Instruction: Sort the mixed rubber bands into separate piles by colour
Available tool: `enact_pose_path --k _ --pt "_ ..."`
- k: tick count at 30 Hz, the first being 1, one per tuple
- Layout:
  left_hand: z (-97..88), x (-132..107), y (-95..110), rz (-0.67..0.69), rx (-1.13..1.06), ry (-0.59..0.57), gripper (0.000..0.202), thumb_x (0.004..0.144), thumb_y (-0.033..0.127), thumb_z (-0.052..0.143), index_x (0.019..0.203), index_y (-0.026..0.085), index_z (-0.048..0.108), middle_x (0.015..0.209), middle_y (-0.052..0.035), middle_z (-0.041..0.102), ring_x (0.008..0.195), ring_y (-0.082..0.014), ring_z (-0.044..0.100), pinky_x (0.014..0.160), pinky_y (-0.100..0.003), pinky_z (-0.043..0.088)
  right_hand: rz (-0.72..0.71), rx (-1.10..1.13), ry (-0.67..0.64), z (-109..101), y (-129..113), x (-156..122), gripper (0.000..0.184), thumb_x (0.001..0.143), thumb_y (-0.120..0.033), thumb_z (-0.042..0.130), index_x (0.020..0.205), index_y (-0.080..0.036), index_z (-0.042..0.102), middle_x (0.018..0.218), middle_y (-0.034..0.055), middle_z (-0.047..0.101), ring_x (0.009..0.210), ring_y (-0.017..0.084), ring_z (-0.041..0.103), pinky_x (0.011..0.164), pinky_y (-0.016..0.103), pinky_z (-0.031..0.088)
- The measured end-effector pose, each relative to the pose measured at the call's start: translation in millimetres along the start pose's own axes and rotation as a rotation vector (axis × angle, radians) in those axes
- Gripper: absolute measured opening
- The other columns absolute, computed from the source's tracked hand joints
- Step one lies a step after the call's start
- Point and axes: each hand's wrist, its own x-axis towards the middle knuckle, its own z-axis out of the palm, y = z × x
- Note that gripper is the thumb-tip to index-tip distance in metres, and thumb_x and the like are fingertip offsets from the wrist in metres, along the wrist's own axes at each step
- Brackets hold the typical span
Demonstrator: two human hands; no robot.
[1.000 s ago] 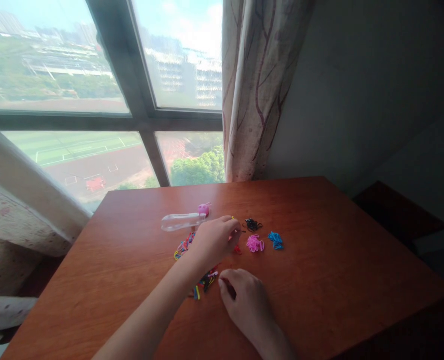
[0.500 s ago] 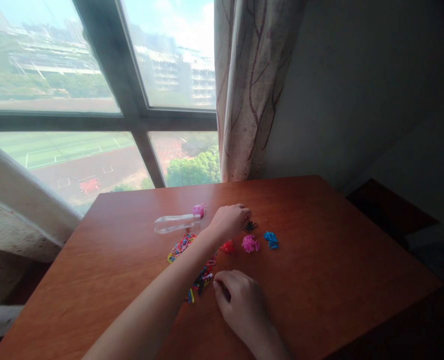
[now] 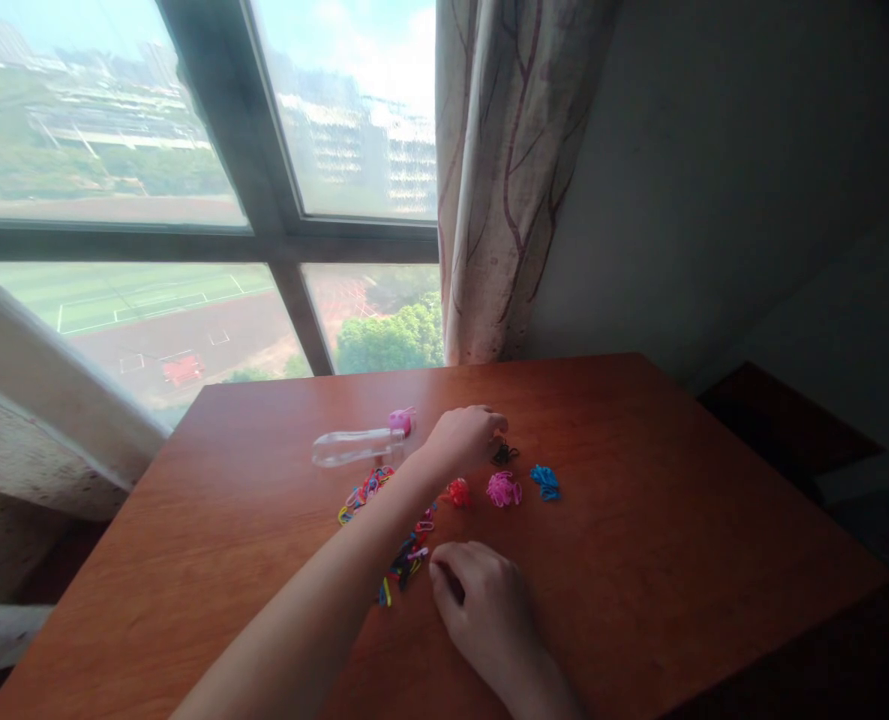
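Note:
My left hand [image 3: 468, 437] reaches forward over a small pile of black loops [image 3: 505, 453], its fingers bent down but a little apart; nothing shows in them. Curled on the table nearer to me, my right hand [image 3: 485, 600] has thumb and forefinger close together beside the mixed pile of coloured loops [image 3: 412, 548]. What its fingers hold, if anything, is hidden. To the right of my left forearm lie a red pile [image 3: 457, 491], a pink pile [image 3: 504, 489] and a blue pile [image 3: 545, 482] of such loops. My forearm covers part of the mixed pile.
A clear plastic bottle [image 3: 354, 447] lies on its side behind the mixed pile, with a pink cap [image 3: 401, 420] by its mouth. Beyond the brown wooden table [image 3: 654, 520] stand a window [image 3: 271, 240] and a patterned curtain [image 3: 489, 180].
The fingers of my left hand have lifted and spread slightly above the black pile. My right hand stays where it was. The whole view has shifted a little.

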Motion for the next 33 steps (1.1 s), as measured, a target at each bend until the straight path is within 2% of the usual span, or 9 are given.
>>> enact_pose_path --k 4,8,11,14,18,23,28,33 --pt "-15.5 -23.8 0.4 -0.034 -0.024 0.074 0.021 0.088 0.022 0.057 0.105 0.024 0.069 0.101 -0.004 0.072 0.086 -0.0184 0.068 0.073 -0.028 0.051 0.009 -0.003 -0.013 -1.0 -0.8 0.2 0.015 0.086 -0.011 0.053 0.082 -0.023 0.062 0.076 -0.0012 0.066 0.072 0.015 0.059 0.065 0.024 0.034" --pt "-29.6 -61.6 -0.5 -0.05 -0.047 0.113 0.018 0.089 0.024 0.053 0.097 0.023 0.07 0.094 -0.0028 0.072 0.08 -0.0184 0.067 0.067 -0.027 0.047 0.012 -0.018 -0.017 -2.0 -1.5 0.6 0.015 0.085 -0.011 0.053 0.08 -0.023 0.061 0.075 -0.0016 0.065 0.07 0.015 0.058 0.063 0.024 0.031" --pt "-36.4 -93.5 -1.4 -0.081 -0.06 0.133 0.02 0.091 0.024 0.05 0.098 0.024 0.069 0.091 -0.0025 0.072 0.075 -0.0172 0.066 0.065 -0.026 0.045 0.004 -0.024 -0.008 -1.7 -1.1 0.6 0.014 0.086 -0.012 0.053 0.08 -0.023 0.06 0.074 -0.0015 0.064 0.069 0.015 0.057 0.062 0.025 0.03" --pt "-37.4 -125.1 -4.2 -0.138 -0.091 0.162 0.02 0.091 0.022 0.048 0.096 0.023 0.067 0.092 -0.0033 0.072 0.081 -0.0182 0.067 0.068 -0.026 0.045 -0.013 -0.027 0.0 -1.2 -0.6 0.2 0.015 0.087 -0.013 0.053 0.08 -0.023 0.061 0.075 -0.0015 0.064 0.07 0.015 0.057 0.063 0.025 0.031" --pt "-26.8 -163.6 -11.3 -0.229 -0.154 0.165 0.02 0.091 0.023 0.047 0.098 0.024 0.067 0.095 -0.0029 0.072 0.082 -0.0171 0.067 0.069 -0.024 0.046 -0.031 -0.038 -0.007 -1.7 -1.2 -0.3 0.014 0.087 -0.012 0.054 0.082 -0.023 0.062 0.076 -0.0016 0.066 0.071 0.015 0.058 0.064 0.025 0.032" --pt "-3.7 -198.7 -17.9 -0.336 -0.165 0.167 0.022 0.094 0.031 0.047 0.091 0.024 0.067 0.083 0.0 0.07 0.07 -0.015 0.064 0.064 -0.023 0.044 -0.035 -0.051 0.009 -1.1 -1.0 -0.4 0.014 0.086 -0.012 0.055 0.082 -0.023 0.062 0.074 -0.0022 0.065 0.069 0.015 0.058 0.063 0.025 0.032" --pt "13.5 -214.3 -18.8 -0.363 -0.213 0.156 0.021 0.093 0.031 0.048 0.092 0.025 0.067 0.083 0.0005 0.071 0.07 -0.0155 0.066 0.066 -0.023 0.047 -0.023 -0.054 0.027 2.0 0.7 -1.1 0.015 0.086 -0.012 0.054 0.087 -0.023 0.064 0.074 -0.0019 0.065 0.069 0.015 0.06 0.063 0.025 0.033" --pt "22.9 -221.9 -17.2 -0.375 -0.268 0.158 0.021 0.093 0.031 0.049 0.091 0.025 0.068 0.085 -0.0005 0.073 0.075 -0.0168 0.069 0.068 -0.024 0.05 0.013 -0.057 0.004 2.2 -1.5 1.8 0.019 0.086 -0.011 0.055 0.094 -0.025 0.065 0.076 -0.0026 0.067 0.069 0.015 0.061 0.062 0.024 0.033"
